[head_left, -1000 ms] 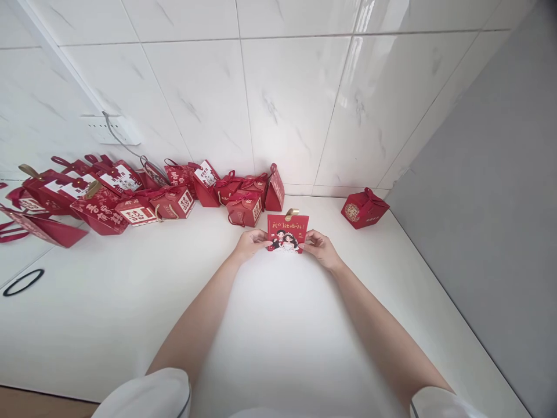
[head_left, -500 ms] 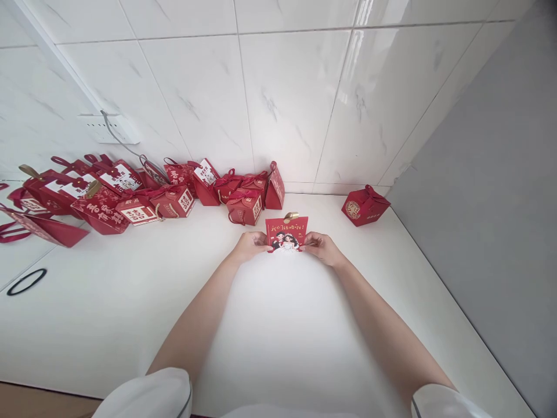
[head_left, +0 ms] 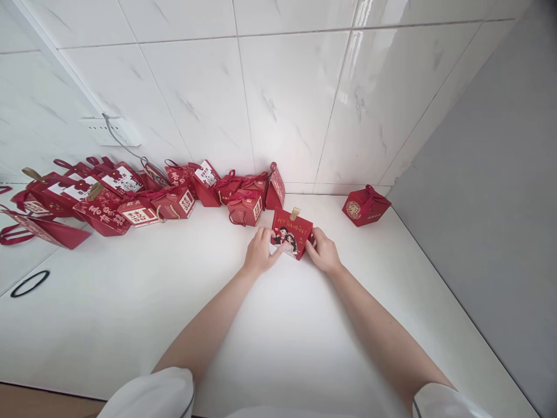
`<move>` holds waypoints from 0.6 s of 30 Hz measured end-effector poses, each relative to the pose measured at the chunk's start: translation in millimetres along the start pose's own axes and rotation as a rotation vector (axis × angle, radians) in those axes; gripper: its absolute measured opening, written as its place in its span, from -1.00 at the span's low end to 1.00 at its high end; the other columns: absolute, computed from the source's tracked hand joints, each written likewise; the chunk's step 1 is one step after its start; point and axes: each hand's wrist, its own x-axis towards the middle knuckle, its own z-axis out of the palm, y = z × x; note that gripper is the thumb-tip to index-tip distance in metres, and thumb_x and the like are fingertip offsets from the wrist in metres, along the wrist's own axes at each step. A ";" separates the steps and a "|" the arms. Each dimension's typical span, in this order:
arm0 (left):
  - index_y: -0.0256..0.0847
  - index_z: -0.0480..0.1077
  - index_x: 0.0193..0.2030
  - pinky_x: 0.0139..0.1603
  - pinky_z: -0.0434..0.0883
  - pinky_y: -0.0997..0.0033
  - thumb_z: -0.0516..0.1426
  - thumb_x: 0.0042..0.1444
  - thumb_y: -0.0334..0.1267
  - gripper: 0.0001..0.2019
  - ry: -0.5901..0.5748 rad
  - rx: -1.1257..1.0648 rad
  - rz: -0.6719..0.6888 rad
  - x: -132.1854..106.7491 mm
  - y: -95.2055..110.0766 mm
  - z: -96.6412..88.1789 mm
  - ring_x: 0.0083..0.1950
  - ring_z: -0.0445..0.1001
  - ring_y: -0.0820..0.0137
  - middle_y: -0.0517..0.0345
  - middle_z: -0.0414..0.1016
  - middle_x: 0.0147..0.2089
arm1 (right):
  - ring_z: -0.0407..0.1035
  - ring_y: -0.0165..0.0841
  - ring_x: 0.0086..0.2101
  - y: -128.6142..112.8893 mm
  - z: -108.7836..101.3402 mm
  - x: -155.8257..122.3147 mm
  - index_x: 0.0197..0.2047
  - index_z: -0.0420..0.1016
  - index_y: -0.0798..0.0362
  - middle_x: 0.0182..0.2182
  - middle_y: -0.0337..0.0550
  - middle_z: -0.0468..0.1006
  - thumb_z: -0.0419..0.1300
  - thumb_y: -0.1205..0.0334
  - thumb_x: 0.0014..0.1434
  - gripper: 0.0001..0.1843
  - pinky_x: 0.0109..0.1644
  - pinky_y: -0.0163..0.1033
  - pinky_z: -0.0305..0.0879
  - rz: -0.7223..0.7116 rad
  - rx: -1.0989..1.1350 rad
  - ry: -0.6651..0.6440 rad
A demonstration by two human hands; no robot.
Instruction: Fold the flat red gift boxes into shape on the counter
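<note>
Two pinching grips: left hand [head_left: 260, 251] and right hand [head_left: 322, 251], fingers closed on flat red cartoon-printed paper box [head_left: 292, 233] held tilted between them.

Cannot read the gold lettering on the gift bag [head_left: 292, 233], too small. Cannot see its lower corners, covered by fingers [head_left: 275, 251]. At 9 o'clock, cut by the left edge: a flat red bag [head_left: 52, 232]. At 6 o'clock, cropped at the bottom: both white sleeves [head_left: 152, 397].
</note>
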 end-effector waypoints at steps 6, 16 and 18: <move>-0.23 0.29 0.08 -0.04 0.36 0.17 0.17 0.03 0.18 -0.39 -0.144 0.274 0.101 -0.2 14.6 5.4 0.06 0.38 0.06 -0.20 0.27 0.16 | 0.37 -0.36 -0.40 -17.3 7.5 -4.5 -0.25 0.37 0.04 -0.37 -0.14 0.50 -0.16 0.03 0.40 -0.61 -0.38 -0.30 0.09 -0.143 -0.305 -0.081; -0.26 0.37 -0.17 -0.30 0.32 0.31 -0.14 0.34 -0.17 -0.68 -0.323 0.361 0.039 -4.9 0.0 6.8 -0.31 0.48 0.22 -0.09 0.49 -0.30 | 0.39 -0.38 -0.46 -14.9 8.4 -3.1 -0.27 0.31 0.00 -0.42 -0.25 0.54 -0.16 0.14 0.41 -0.69 -0.41 -0.30 0.02 -0.102 -0.413 -0.328; -0.26 0.37 -0.16 -0.29 0.34 0.31 -0.12 0.32 -0.19 -0.71 -0.334 0.352 0.035 -5.3 -1.1 5.3 -0.30 0.49 0.22 -0.09 0.50 -0.28 | 0.41 -0.37 -0.45 -14.6 7.8 -2.4 -0.26 0.31 0.00 -0.40 -0.24 0.56 -0.16 0.15 0.40 -0.70 -0.40 -0.30 0.03 -0.096 -0.436 -0.336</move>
